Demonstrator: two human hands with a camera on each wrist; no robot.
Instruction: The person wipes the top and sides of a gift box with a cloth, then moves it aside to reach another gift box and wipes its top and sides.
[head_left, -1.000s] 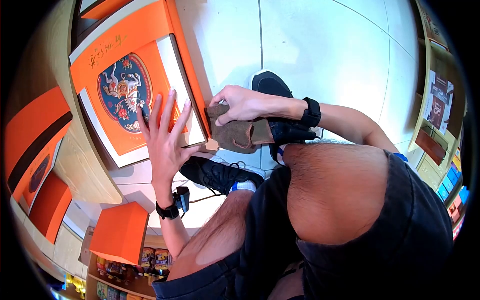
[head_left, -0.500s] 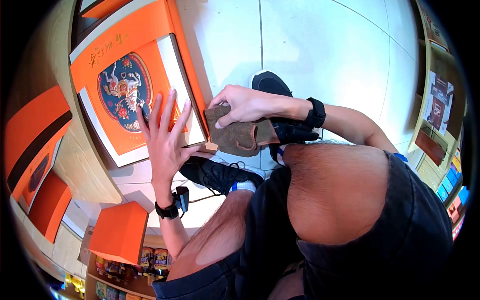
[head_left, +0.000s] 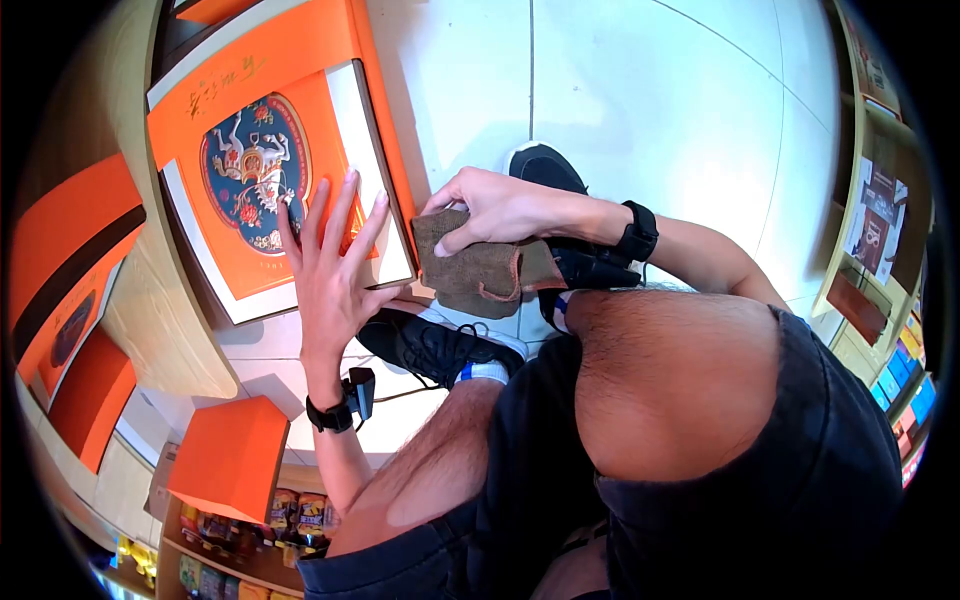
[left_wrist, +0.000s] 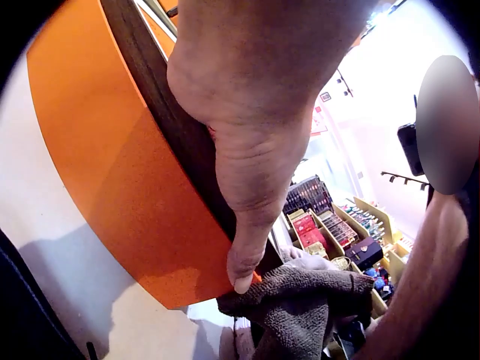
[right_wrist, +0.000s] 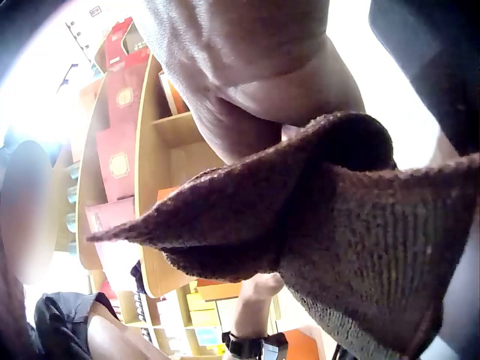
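In the head view, a large orange gift box with a dark blue medallion of a white horse stands at the left. My left hand rests on its face with the fingers spread. In the left wrist view, the thumb lies at the box's edge by the cloth. My right hand grips a folded brown cloth against the orange side of the box. The cloth hangs in loose folds in the right wrist view, hiding most of the right fingers.
My black shoes are on the white tiled floor close to the box. A wooden shelf with more orange boxes runs along the left. A smaller orange box is at lower left, and another stocked shelf stands at the right.
The right hand and wrist have shifted slightly toward the person with the cloth, whose folds bulge lower. The left hand stays spread on the box. The head view has tilted a little.
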